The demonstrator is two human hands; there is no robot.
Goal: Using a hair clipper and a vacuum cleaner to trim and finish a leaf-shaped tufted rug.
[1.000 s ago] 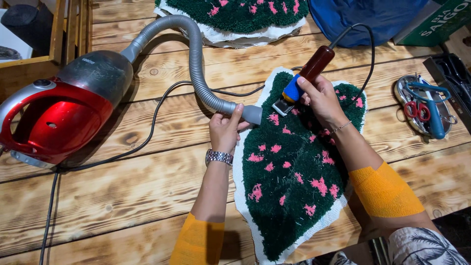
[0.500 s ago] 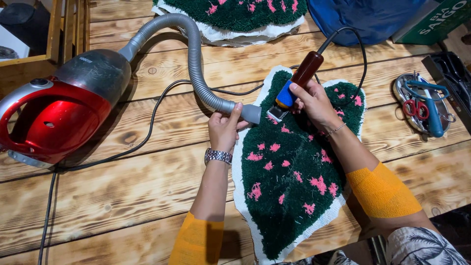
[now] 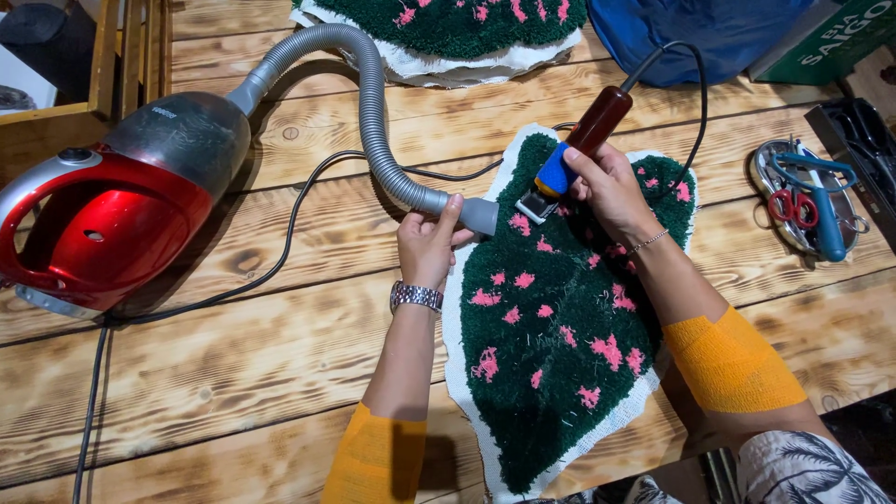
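Observation:
A dark green tufted rug piece (image 3: 560, 327) with pink spots and a white cloth border lies on the wooden table (image 3: 233, 373). My left hand (image 3: 429, 245) grips the grey vacuum hose (image 3: 373, 121) near its nozzle, at the rug's upper left edge. My right hand (image 3: 607, 187) holds an electric trimmer (image 3: 574, 154) with a dark red and blue handle, its head resting on the rug's top edge beside the nozzle. Both forearms wear orange wraps, and a metal watch sits on the left wrist.
A red and grey vacuum cleaner (image 3: 112, 224) sits at the left, its black cord (image 3: 280, 252) trailing across the table. A second green rug (image 3: 457, 28) lies at the top. A metal tray with scissors (image 3: 807, 201) stands at the right, a blue bag (image 3: 709, 33) behind.
Both hands, with the hose nozzle and the trimmer, have shifted slightly up toward the rug's top edge. The vacuum cleaner has not moved.

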